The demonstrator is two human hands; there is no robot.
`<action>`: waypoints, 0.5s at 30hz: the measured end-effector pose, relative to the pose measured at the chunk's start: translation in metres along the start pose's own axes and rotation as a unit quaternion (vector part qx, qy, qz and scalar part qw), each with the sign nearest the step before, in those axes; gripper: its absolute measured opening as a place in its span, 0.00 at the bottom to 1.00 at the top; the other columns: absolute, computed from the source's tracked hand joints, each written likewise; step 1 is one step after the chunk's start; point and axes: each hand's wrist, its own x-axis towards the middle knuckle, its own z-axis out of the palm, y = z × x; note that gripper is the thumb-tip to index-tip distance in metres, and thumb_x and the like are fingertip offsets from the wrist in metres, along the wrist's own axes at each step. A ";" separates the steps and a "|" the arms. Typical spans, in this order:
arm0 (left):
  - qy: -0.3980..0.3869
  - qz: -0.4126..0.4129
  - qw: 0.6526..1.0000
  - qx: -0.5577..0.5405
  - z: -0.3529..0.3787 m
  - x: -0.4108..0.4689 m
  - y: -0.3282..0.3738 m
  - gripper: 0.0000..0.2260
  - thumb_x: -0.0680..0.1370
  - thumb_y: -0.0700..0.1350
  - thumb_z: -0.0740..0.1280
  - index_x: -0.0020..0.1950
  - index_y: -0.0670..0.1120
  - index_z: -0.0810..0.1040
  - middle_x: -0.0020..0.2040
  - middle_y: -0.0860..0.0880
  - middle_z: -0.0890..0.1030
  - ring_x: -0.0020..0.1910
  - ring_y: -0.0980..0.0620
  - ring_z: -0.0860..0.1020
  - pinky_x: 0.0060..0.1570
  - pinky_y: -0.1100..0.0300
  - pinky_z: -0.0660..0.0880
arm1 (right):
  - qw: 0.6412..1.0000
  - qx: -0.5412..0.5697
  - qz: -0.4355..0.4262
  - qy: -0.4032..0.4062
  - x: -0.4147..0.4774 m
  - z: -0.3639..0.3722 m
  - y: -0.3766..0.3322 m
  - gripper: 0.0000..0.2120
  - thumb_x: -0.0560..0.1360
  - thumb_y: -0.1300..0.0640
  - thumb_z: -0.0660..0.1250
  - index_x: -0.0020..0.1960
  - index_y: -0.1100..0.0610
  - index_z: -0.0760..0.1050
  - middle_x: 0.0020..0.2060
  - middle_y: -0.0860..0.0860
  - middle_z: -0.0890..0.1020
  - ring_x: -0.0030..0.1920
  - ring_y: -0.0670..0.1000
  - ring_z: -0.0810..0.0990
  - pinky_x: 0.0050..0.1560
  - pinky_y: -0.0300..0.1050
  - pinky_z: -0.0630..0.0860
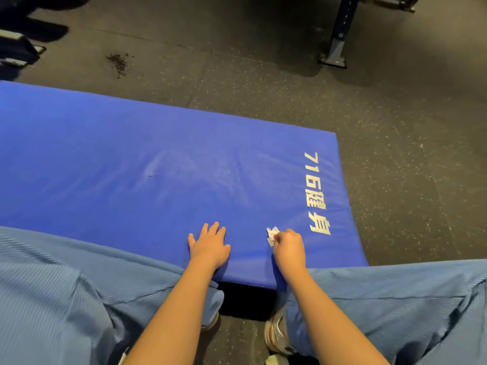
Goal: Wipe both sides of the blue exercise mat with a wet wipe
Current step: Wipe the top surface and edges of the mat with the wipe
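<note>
The mat [158, 167] was laid flat on the floor [395, 154], its long side running across the view and its near edge set against the knees of a crouched person in trousers [66, 285]. White lettering [316, 193] was printed along its right end. Pale smears [197, 175] were seen across its middle.

The left hand [209, 246] was pressed palm down on the mat just inside the near edge, its grip apart, with the fingers straight, spread and holding nothing.

The right hand [288, 248] was placed beside it, a little to the right, also just inside the near edge. Its grip was clamped on the wipe [272, 235], with the fingers curled over it. The wipe was crumpled, and only a small white part was shown, pushed out at the far left side of the fist, towards the left hand. That part was held down against the mat, between the two hands and just left of the last printed character.

One shoe [276, 333] was seen on the floor below the right forearm. A rack foot [334, 56] was set on the floor well beyond the mat.
</note>
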 end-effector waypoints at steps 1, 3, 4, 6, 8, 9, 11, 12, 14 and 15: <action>-0.005 0.004 1.000 0.003 -0.002 -0.001 -0.001 0.25 0.84 0.52 0.53 0.80 0.50 0.50 0.80 0.52 0.45 0.79 0.49 0.43 0.74 0.39 0.44 | 1.000 -0.004 -0.010 -0.008 -0.006 0.001 -0.005 0.10 0.75 0.66 0.59 0.49 0.66 0.79 0.42 0.58 0.73 0.52 0.60 0.74 0.39 0.47 0.65; -0.008 0.010 1.000 0.005 -0.004 -0.002 -0.003 0.25 0.84 0.51 0.53 0.80 0.50 0.51 0.80 0.52 0.46 0.79 0.48 0.43 0.74 0.39 0.45 | 0.996 0.014 -0.069 -0.050 -0.022 0.003 -0.024 0.11 0.75 0.65 0.59 0.50 0.65 0.80 0.47 0.60 0.77 0.52 0.60 0.74 0.43 0.47 0.68; -0.011 0.012 1.000 0.008 -0.005 -0.002 -0.003 0.25 0.83 0.51 0.54 0.79 0.50 0.52 0.80 0.52 0.46 0.79 0.48 0.44 0.74 0.39 0.46 | 0.991 0.031 -0.104 -0.075 -0.027 0.005 -0.031 0.12 0.75 0.64 0.60 0.51 0.63 0.81 0.48 0.60 0.77 0.51 0.60 0.75 0.45 0.47 0.69; -0.017 0.017 1.000 0.019 -0.008 -0.003 -0.001 0.24 0.83 0.50 0.55 0.78 0.49 0.55 0.80 0.52 0.49 0.79 0.47 0.46 0.73 0.39 0.49 | 0.982 0.044 -0.148 -0.108 -0.031 0.004 -0.036 0.12 0.75 0.63 0.61 0.51 0.62 0.82 0.47 0.60 0.78 0.50 0.60 0.76 0.46 0.48 0.71; -0.031 0.023 0.999 0.032 -0.012 -0.006 0.002 0.22 0.82 0.48 0.56 0.75 0.48 0.61 0.79 0.51 0.54 0.78 0.47 0.51 0.72 0.38 0.54 | 0.988 0.021 -0.120 -0.097 -0.029 -0.006 -0.026 0.12 0.76 0.61 0.61 0.51 0.62 0.82 0.47 0.60 0.78 0.50 0.60 0.76 0.46 0.48 0.70; -0.040 0.024 0.998 0.040 -0.013 -0.009 0.003 0.20 0.81 0.48 0.57 0.73 0.48 0.64 0.77 0.51 0.57 0.77 0.46 0.53 0.71 0.38 0.55 | 0.993 0.017 -0.086 -0.080 -0.029 -0.011 -0.017 0.12 0.76 0.60 0.61 0.51 0.62 0.81 0.48 0.60 0.77 0.50 0.61 0.76 0.46 0.48 0.70; -0.055 0.027 0.997 0.048 -0.014 -0.015 0.004 0.19 0.80 0.49 0.59 0.71 0.48 0.66 0.75 0.51 0.59 0.76 0.46 0.55 0.70 0.37 0.55 | 0.999 0.003 -0.024 -0.040 -0.030 -0.017 0.000 0.11 0.77 0.61 0.60 0.50 0.64 0.80 0.47 0.60 0.76 0.51 0.60 0.76 0.44 0.47 0.70; -0.061 0.030 0.997 0.048 -0.013 -0.018 0.004 0.20 0.80 0.50 0.60 0.72 0.48 0.65 0.77 0.51 0.57 0.77 0.46 0.53 0.70 0.37 0.55 | 1.000 -0.006 -0.008 -0.026 -0.034 -0.018 0.004 0.11 0.77 0.62 0.60 0.50 0.64 0.80 0.46 0.59 0.75 0.51 0.60 0.76 0.43 0.46 0.69; -0.063 0.034 0.996 0.045 -0.012 -0.020 0.001 0.23 0.80 0.51 0.60 0.74 0.50 0.62 0.79 0.52 0.52 0.78 0.46 0.49 0.71 0.37 0.54 | 1.000 -0.016 -0.011 -0.019 -0.041 -0.017 -0.002 0.11 0.77 0.63 0.59 0.52 0.64 0.79 0.47 0.58 0.76 0.52 0.59 0.76 0.43 0.45 0.68; -0.060 0.035 0.997 0.044 -0.012 -0.020 0.000 0.23 0.80 0.51 0.59 0.75 0.50 0.61 0.79 0.52 0.51 0.78 0.45 0.49 0.71 0.38 0.55 | 0.999 -0.011 -0.023 -0.028 -0.044 -0.015 -0.009 0.11 0.77 0.63 0.59 0.53 0.63 0.79 0.49 0.58 0.76 0.53 0.59 0.76 0.45 0.45 0.69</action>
